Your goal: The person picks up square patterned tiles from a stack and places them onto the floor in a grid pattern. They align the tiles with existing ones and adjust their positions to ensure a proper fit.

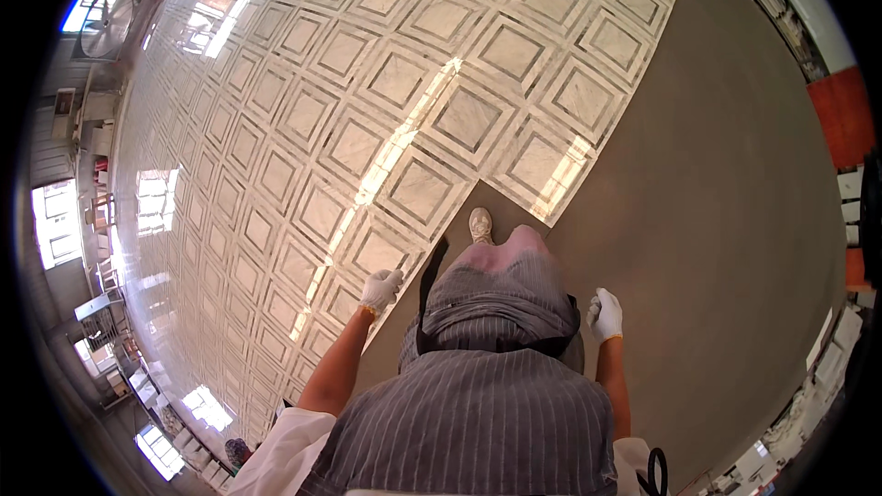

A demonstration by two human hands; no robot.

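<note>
My left hand [381, 290], in a white glove, hangs at my left side above the edge of the patterned tile floor [303, 193]. Its fingers are curled, and nothing shows in them. At my right side, over the grey-brown floor [717, 220], my right hand [605, 315] wears a white glove too and is closed in a loose fist, with no object visible. A striped grey apron [469, 413] covers my front. One shoe [480, 225] shows ahead of me on the bare floor, in a notch of the tiling.
The tiling's stepped edge runs diagonally past me, with one tile corner [549, 217] jutting out on the right. A large fan [107, 22] stands far left. Red-orange panels [841, 118] and stacked pale pieces [827, 377] line the right side. A person's head [237, 452] shows lower left.
</note>
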